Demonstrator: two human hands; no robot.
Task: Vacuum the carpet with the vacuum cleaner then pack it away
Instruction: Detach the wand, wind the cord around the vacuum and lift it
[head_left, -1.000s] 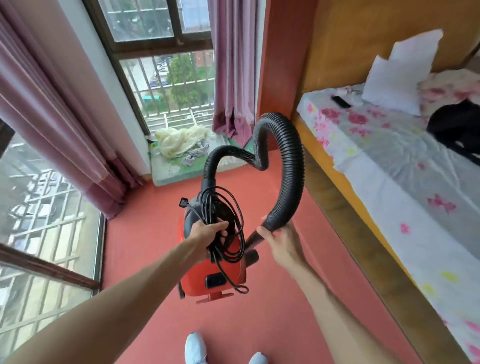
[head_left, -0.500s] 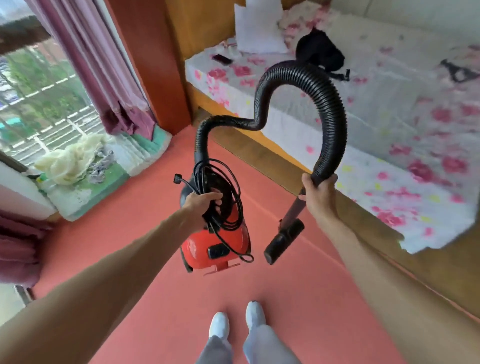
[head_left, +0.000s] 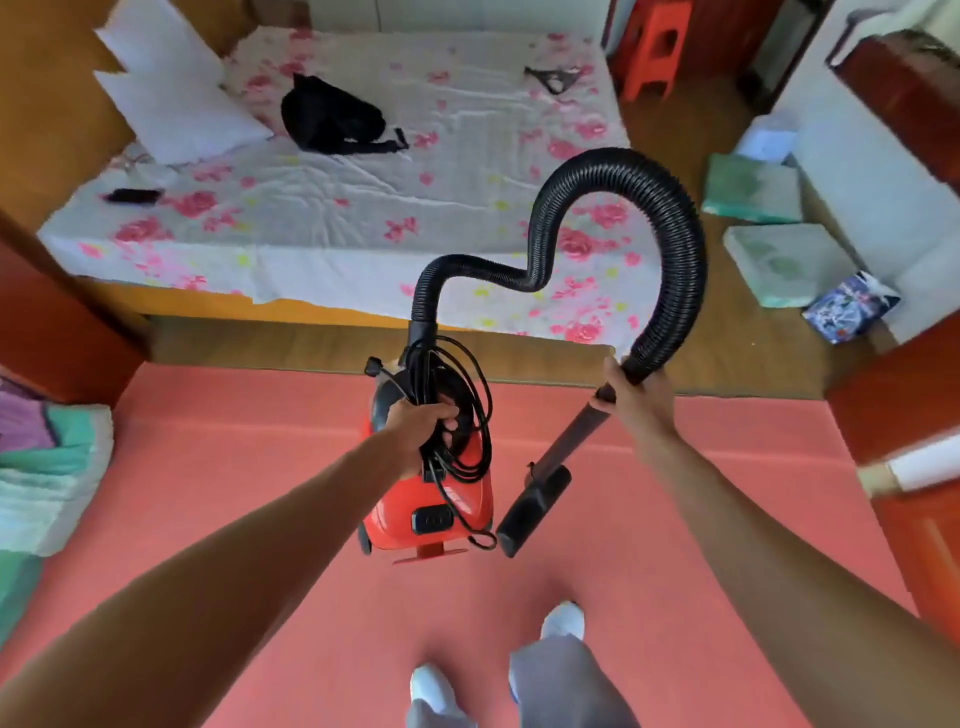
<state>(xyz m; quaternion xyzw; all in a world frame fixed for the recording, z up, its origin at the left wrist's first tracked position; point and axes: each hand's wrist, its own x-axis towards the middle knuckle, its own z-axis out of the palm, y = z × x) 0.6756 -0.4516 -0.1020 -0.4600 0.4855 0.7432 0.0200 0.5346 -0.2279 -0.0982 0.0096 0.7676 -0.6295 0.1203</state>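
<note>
A red canister vacuum cleaner (head_left: 431, 512) hangs above the red carpet (head_left: 234, 467). My left hand (head_left: 421, 423) grips its top handle together with the coiled black power cord (head_left: 467, 415). Its black ribbed hose (head_left: 670, 244) loops up in front of the bed and comes down to my right hand (head_left: 631, 392), which grips the hose end where the black wand begins. The wand slants down to the black floor nozzle (head_left: 535, 506), which hangs just right of the canister.
A bed (head_left: 337, 218) with a flowered sheet, white pillows and a black bag fills the space ahead, behind a low wooden step (head_left: 260, 345). Folded bedding (head_left: 47, 467) lies at the left edge. Pale cushions (head_left: 774, 260) and red-brown furniture stand at the right. My feet are below.
The view has swung right, from the window to facing the bed. The vacuum stays in both hands' hold, and the right hand with the hose has moved out to the right.
</note>
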